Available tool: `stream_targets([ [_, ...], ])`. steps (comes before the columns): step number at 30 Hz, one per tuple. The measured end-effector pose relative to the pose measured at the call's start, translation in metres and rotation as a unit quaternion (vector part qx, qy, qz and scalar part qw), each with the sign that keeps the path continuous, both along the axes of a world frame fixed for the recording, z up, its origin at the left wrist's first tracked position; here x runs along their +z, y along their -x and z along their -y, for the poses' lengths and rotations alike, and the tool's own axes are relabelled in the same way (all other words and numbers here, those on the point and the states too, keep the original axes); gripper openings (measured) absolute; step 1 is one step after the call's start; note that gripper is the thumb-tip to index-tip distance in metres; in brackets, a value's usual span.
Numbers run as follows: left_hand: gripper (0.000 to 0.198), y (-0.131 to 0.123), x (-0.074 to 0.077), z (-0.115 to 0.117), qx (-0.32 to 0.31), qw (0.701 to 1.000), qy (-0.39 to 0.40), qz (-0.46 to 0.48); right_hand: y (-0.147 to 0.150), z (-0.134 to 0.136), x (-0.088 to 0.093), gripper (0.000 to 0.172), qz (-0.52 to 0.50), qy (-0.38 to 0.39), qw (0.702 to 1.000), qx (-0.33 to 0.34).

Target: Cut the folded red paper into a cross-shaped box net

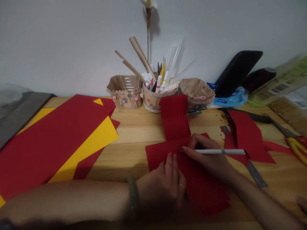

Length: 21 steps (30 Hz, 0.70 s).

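Fingers stretched out, my left hand [163, 183] lies flat on a stack of red paper [199, 188] and presses it against the table. My right hand [211, 161] pinches a slim pen [211, 151] with a white barrel and a dark band. The pen's tip touches, or nearly touches, the red sheet just beyond my left fingertips; I cannot tell which. At the far edge of this stack, a creased red paper strip [175, 118] leans up in front of the baskets.
Large red and yellow sheets [55, 137] cover the left. Three stick baskets [126, 92] stand by the wall, the middle one full of pens. Red paper scraps [251, 137], a grey ruler [256, 174], scissors [297, 147], a blue packet [227, 100] and a black phone-like slab [240, 72] are at right.
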<state>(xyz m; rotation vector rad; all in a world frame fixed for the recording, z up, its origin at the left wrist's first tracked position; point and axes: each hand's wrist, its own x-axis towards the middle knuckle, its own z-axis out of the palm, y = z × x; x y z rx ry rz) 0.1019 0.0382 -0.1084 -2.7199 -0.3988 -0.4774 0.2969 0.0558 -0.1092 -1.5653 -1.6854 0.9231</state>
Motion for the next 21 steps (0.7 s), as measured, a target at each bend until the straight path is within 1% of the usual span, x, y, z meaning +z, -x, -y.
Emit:
stream_targets([
  [6,0.029,0.0011,0.0022,-0.0003,-0.004,1.0,0.003,-0.018,-0.0017,0.0012,-0.0017,0.028,-0.003,0.01,1.0,0.013],
  [11,0.03,0.0011,0.0026,-0.001,-0.002,1.0,0.001,-0.011,-0.0014,0.0012,-0.0004,0.027,-0.01,0.004,1.0,0.001],
  [17,0.03,0.0004,0.0024,-0.0005,-0.003,1.0,0.001,-0.013,0.0,0.002,0.0013,0.026,-0.001,0.015,1.0,0.012],
  [21,0.029,0.0009,0.0015,0.0,-0.001,1.0,0.004,-0.006,-0.0009,0.002,0.0022,0.026,0.001,0.009,1.0,0.01],
])
